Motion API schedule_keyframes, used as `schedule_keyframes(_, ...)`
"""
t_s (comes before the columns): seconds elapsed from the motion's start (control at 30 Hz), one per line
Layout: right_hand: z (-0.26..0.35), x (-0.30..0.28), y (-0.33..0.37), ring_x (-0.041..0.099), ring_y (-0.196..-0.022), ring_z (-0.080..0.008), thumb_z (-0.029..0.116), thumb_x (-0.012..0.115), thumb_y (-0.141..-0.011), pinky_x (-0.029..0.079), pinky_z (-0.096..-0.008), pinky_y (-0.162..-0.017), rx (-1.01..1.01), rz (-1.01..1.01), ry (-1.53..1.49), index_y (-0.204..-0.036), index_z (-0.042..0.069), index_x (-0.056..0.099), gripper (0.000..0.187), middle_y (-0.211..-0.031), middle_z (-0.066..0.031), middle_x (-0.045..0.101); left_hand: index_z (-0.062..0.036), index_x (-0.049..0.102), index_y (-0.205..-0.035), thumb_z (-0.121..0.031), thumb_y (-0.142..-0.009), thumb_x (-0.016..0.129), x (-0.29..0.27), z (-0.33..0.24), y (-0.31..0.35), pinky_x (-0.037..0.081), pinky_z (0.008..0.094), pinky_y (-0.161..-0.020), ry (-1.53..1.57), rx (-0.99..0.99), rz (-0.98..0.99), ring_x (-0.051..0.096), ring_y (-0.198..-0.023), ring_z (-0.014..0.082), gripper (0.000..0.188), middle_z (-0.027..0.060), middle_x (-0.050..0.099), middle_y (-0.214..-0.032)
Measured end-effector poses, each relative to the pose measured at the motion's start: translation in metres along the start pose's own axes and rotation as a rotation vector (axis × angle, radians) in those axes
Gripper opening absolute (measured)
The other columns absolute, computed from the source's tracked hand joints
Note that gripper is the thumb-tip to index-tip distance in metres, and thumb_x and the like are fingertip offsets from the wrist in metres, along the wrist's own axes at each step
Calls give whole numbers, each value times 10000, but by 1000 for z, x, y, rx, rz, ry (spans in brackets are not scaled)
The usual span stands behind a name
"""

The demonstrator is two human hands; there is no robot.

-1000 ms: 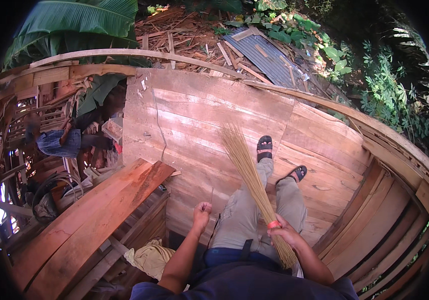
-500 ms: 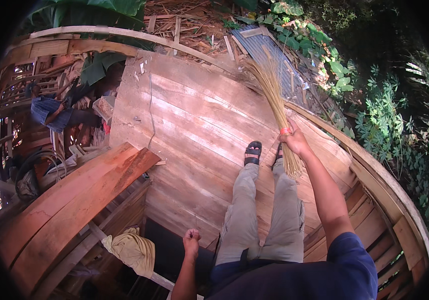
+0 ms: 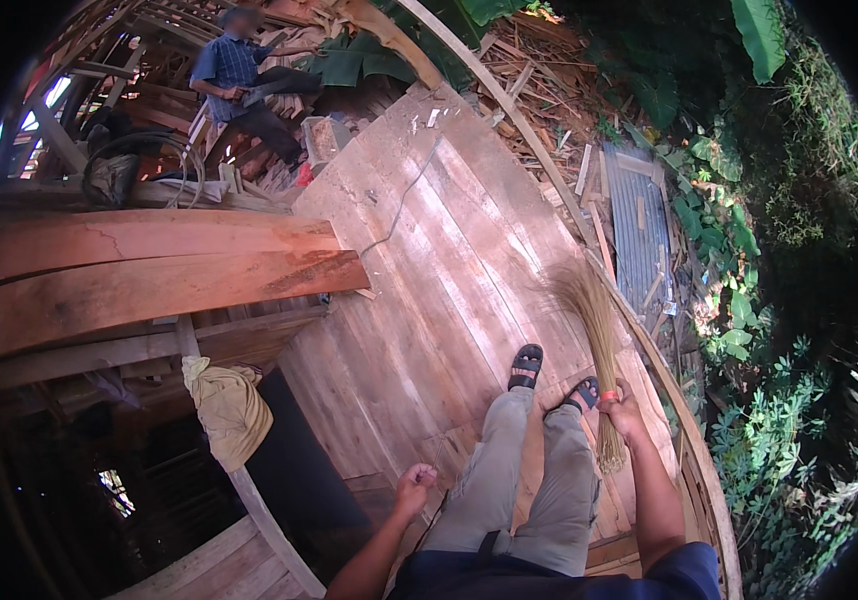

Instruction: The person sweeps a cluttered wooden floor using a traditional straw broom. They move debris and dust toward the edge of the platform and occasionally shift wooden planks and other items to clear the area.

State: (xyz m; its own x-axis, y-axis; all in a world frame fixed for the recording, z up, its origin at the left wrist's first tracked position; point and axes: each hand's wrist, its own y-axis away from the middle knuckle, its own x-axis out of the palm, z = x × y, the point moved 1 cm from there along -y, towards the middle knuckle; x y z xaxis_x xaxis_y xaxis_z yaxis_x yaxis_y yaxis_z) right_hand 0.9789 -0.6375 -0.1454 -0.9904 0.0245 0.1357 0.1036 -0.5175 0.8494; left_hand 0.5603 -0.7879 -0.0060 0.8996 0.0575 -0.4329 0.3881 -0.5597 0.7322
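Observation:
My right hand (image 3: pixel 623 408) is wrapped round a stick broom (image 3: pixel 599 330), a bundle of thin tan ribs tied with a red band. The hand grips it at the band (image 3: pixel 609 397). The broom's spread tips point away from me over the plank floor (image 3: pixel 429 330), and its cut ends hang towards my right leg. My left hand (image 3: pixel 416 488) is closed in a pinch beside my left thigh. A thin stick (image 3: pixel 437 455) sticks up from its fingers, faint and hard to make out. My feet stand on the planks in black sandals (image 3: pixel 526 366).
Thick reddish boards (image 3: pixel 169 275) jut in from the left. A yellowish cloth (image 3: pixel 232 408) hangs on a beam beside a dark opening (image 3: pixel 314 470). A curved wooden rail (image 3: pixel 669 380) edges the floor at right. A person (image 3: pixel 239 80) sits among timber at the far left.
The view has turned, so the floor and boards appear rotated. My right hand has brought the broom lower and nearer, its tips now over the planks. Both hands keep their grip.

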Motion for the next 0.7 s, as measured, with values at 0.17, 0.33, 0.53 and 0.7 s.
schedule_keyframes(0.17, 71, 28, 85, 629, -887, -277, 69, 688, -732, 498, -334, -777, -89, -68, 388, -1430, 124, 238, 832, -1041, -174, 607, -24, 619, -916, -101, -914, 584, -17, 43, 11, 460, 245, -657, 38, -101, -84, 529, -675, 81, 85, -10, 577, -746)
schedule_keyframes(0.33, 38, 72, 81, 556, -1048, -231, 70, 755, -715, 445, -312, -909, -177, 358, 368, -1463, 68, 235, 911, -1186, -127, 542, -27, 606, -897, -106, -912, 584, -26, 56, 13, 462, 250, -650, 165, -180, -138, 527, -673, 83, 83, -3, 569, -736)
schedule_keyframes(0.53, -3, 196, -3, 532, -1108, -202, 148, 785, -679, 409, -311, -953, 204, 823, 263, -1456, 44, 279, 933, -1197, -121, 560, -26, 598, -917, -124, -912, 591, -47, 51, -30, 471, 263, -656, 181, -142, -137, 553, -687, 100, 98, 13, 580, -765)
schedule_keyframes(0.7, 13, 299, -115, 573, -1062, -243, 160, 814, -627, 429, -324, -930, 160, 689, 465, -1377, 54, 422, 853, -1135, -127, 605, -15, 596, -924, -132, -907, 603, -93, 43, -55, 474, 259, -661, 206, -249, -190, 567, -697, 107, 118, 23, 582, -778)
